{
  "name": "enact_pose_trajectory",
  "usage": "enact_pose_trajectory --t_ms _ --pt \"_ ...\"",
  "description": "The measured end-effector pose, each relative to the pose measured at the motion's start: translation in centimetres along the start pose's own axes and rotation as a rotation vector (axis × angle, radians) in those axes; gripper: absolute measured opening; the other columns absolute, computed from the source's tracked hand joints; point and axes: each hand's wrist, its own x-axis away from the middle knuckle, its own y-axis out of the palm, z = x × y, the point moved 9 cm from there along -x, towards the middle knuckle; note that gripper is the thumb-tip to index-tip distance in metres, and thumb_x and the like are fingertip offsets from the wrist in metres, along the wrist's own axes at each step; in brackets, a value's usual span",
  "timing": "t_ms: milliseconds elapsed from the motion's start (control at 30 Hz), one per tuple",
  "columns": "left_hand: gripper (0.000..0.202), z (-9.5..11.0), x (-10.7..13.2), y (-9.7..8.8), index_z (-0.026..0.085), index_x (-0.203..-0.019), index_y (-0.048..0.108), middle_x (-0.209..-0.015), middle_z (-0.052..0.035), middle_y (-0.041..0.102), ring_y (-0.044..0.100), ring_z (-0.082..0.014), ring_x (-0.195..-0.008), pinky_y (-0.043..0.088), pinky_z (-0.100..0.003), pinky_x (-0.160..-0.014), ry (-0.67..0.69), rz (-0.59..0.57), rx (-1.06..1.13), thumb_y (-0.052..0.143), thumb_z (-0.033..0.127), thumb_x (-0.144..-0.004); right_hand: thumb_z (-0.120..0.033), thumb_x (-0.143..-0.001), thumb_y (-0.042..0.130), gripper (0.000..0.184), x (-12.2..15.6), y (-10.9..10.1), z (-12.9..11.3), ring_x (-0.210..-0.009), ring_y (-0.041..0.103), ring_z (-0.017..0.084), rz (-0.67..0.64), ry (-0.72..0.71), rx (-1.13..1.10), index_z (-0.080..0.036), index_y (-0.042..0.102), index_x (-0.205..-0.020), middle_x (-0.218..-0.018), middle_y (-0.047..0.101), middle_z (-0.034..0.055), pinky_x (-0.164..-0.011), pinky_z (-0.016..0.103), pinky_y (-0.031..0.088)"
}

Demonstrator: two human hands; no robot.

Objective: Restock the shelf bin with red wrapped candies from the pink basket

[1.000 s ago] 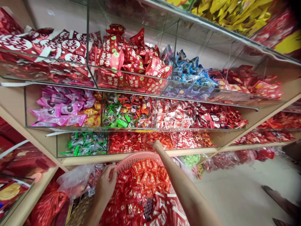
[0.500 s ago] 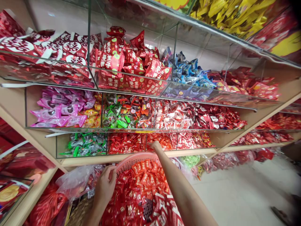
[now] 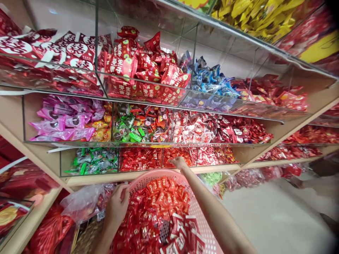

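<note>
A pink perforated plastic basket (image 3: 202,215) is in front of me, loaded with red wrapped candies (image 3: 141,225), orange-red ones (image 3: 166,192) and red-and-white ones (image 3: 182,234). My left hand (image 3: 119,201) is closed on the basket's left rim, thumb and fingers folded over the edge. Beyond the far rim, my right hand (image 3: 180,163) is at the front of a lowest-shelf bin of orange-red candies (image 3: 173,153). Its fingers stretch leftward, with nothing visible in them; the fingertips are small against the candies. The right forearm passes above the basket's right side.
Clear dividers part the shelf bins. Green-wrapped candies (image 3: 96,160) and red candies (image 3: 141,158) lie left of my right hand, pink-and-white ones (image 3: 205,156) to its right. Purple packets (image 3: 65,123) sit one shelf higher. A clear plastic bag (image 3: 83,203) is beside my left hand; tiled floor (image 3: 267,211) lies right.
My right hand has shifted slightly right and its fingers show more fully. The basket's right wall has come more into view. My left hand stays on the rim.
</note>
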Motion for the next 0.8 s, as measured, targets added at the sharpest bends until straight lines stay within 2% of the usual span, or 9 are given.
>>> enact_pose_trajectory --t_ms 100,167,200,300,367,467,567,667,800 --pt "0.023 0.0 0.0 0.0 0.022 -0.084 0.06 -0.085 -0.0037 0.068 0.063 -0.018 -0.082 0.05 -0.029 -0.075 0.004 0.002 0.001 0.043 0.038 -0.082 -0.05 -0.072 0.06 0.035 3.7 -1.7 -0.7 -0.062 0.054 0.015 -0.049 -0.068 -0.135 -0.018 0.051 -0.058 -0.058 0.056 -0.0009 -0.063 0.026 0.043" --pt "0.023 0.1 0.0 0.0 0.022 -0.085 0.06 -0.086 -0.004 0.067 0.063 -0.0179 -0.082 0.049 -0.029 -0.076 0.01 0.0 0.002 0.043 0.037 -0.082 -0.053 -0.073 0.06 0.036 7.3 -2.3 -1.4 -0.065 0.054 0.014 -0.096 -0.149 -0.385 -0.019 0.052 -0.066 -0.064 0.057 -0.0008 -0.065 0.026 0.043" --pt "0.023 0.2 0.0 0.0 0.022 -0.085 0.06 -0.086 -0.004 0.067 0.063 -0.0178 -0.083 0.049 -0.029 -0.076 0.011 -0.003 0.001 0.043 0.037 -0.082 -0.055 -0.074 0.059 0.037 9.2 -1.9 -1.3 -0.066 0.055 0.014 -0.141 -0.131 -0.511 -0.019 0.053 -0.071 -0.066 0.058 -0.0009 -0.066 0.026 0.044" --pt "0.023 0.3 0.0 0.0 0.022 -0.085 0.06 -0.086 -0.0038 0.067 0.063 -0.0176 -0.082 0.049 -0.028 -0.076 0.01 -0.004 -0.008 0.043 0.036 -0.082 -0.058 -0.077 0.055 0.037 14.7 1.7 -0.1 -0.061 0.058 0.014 -0.353 0.032 -0.763 -0.021 0.049 -0.082 -0.066 0.06 -0.0017 -0.063 0.026 0.045" --pt "0.023 0.4 -0.1 -0.1 0.022 -0.085 0.06 -0.086 -0.0038 0.067 0.063 -0.0175 -0.081 0.049 -0.028 -0.075 0.012 0.0 -0.012 0.043 0.036 -0.082 -0.059 -0.075 0.058 0.04 17.1 4.2 0.9 -0.057 0.059 0.013 -0.391 0.136 -0.855 -0.022 0.044 -0.081 -0.064 0.061 -0.003 -0.056 0.023 0.043" --pt "0.023 0.5 -0.1 -0.1 0.022 -0.084 0.06 -0.085 -0.0037 0.068 0.063 -0.0172 -0.08 0.049 -0.027 -0.075 0.016 0.005 -0.018 0.043 0.036 -0.082 -0.06 -0.073 0.061 0.044 18.9 7.7 2.1 -0.052 0.061 0.012 -0.425 0.253 -0.975 -0.023 0.038 -0.082 -0.058 0.06 -0.0055 -0.051 0.02 0.04" --pt "0.024 0.4 -0.1 -0.2 0.022 -0.084 0.06 -0.084 -0.0034 0.068 0.063 -0.0173 -0.08 0.049 -0.027 -0.074 0.011 0.006 -0.029 0.043 0.038 -0.082 -0.06 -0.072 0.062 0.047 19.8 9.9 2.7 -0.051 0.062 0.012 -0.468 0.315 -1.016 -0.023 0.037 -0.084 -0.055 0.059 -0.007 -0.047 0.018 0.038" --pt "0.025 0.3 0.0 -0.2 0.022 -0.084 0.06 -0.084 -0.0033 0.068 0.063 -0.0172 -0.081 0.049 -0.027 -0.075 0.011 0.002 -0.024 0.043 0.039 -0.082 -0.061 -0.072 0.061 0.047 20.6 10.6 3.1 -0.048 0.062 0.012 -0.495 0.329 -0.986 -0.022 0.037 -0.084 -0.056 0.059 -0.007 -0.044 0.017 0.037" --pt "0.024 0.3 0.0 0.0 0.022 -0.086 0.06 -0.086 -0.0033 0.068 0.063 -0.0169 -0.082 0.049 -0.027 -0.074 0.01 -0.008 -0.018 0.043 0.039 -0.083 -0.064 -0.07 0.061 0.05 21.2 10.2 3.9 -0.047 0.062 0.012 -0.482 0.346 -0.931 -0.022 0.037 -0.083 -0.062 0.06 -0.0059 -0.041 0.016 0.036"
